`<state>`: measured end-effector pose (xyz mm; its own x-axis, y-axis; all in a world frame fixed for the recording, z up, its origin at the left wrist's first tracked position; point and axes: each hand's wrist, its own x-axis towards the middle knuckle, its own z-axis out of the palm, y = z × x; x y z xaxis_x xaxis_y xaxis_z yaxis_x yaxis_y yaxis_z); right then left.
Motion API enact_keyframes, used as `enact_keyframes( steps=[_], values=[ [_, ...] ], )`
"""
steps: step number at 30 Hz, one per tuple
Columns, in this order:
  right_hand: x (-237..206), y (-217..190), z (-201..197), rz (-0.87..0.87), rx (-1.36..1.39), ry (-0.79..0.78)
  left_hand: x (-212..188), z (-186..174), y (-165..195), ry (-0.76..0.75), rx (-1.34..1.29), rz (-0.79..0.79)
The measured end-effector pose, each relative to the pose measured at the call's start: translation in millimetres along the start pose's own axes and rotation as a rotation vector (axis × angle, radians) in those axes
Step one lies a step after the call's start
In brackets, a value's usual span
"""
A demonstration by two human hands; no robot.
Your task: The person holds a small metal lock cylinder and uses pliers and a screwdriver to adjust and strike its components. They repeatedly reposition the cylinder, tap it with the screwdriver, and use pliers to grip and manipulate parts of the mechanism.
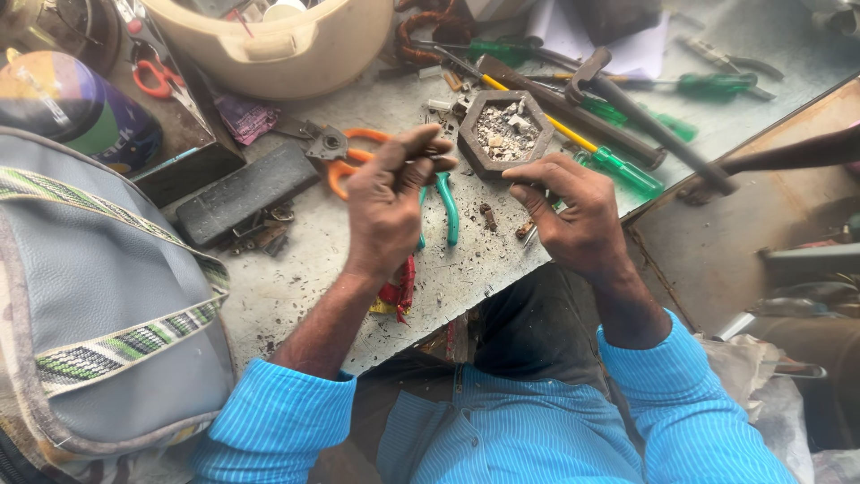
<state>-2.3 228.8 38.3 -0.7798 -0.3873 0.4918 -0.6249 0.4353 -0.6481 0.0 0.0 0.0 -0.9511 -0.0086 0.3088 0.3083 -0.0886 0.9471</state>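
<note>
My left hand point(390, 202) is raised over the worktable point(296, 269), its fingertips pinched together on something too small to make out. It hovers above teal-handled pliers point(446, 211) and orange-handled snips point(345, 157). My right hand point(569, 211) is beside it, fingers curled around a thin metal piece whose tip shows below the hand. Just beyond both hands stands a dark hexagonal dish point(504, 133) filled with grey rubble-like bits.
Green-handled screwdrivers point(618, 166), a hammer point(645, 116) and other tools lie at the back right. A cream plastic tub point(278, 45) stands at the back. A dark flat block point(242, 193) and a grey bag point(98, 305) are on the left, red scissors point(152, 81) behind them.
</note>
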Motion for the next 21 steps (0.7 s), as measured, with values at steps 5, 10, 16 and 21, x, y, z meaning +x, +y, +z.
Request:
enact_keyframes(
  steps=[5,10,16,21],
  values=[
    [33.2,35.2,-10.9,0.018,0.055,0.004,43.1,24.6,-8.8,-0.123,-0.045,-0.072],
    [59.2,56.9,-12.4,0.004,0.094,0.009,74.9,34.1,-12.4,-0.184,0.077,-0.1],
    [62.2,52.0,-29.7,-0.083,0.106,-0.022,78.4,53.5,1.3,-0.204,0.066,0.013],
    [96.1,-11.3,-46.3,-0.075,0.108,0.025,86.7,40.6,73.6,-0.179,0.049,-0.007]
  ],
)
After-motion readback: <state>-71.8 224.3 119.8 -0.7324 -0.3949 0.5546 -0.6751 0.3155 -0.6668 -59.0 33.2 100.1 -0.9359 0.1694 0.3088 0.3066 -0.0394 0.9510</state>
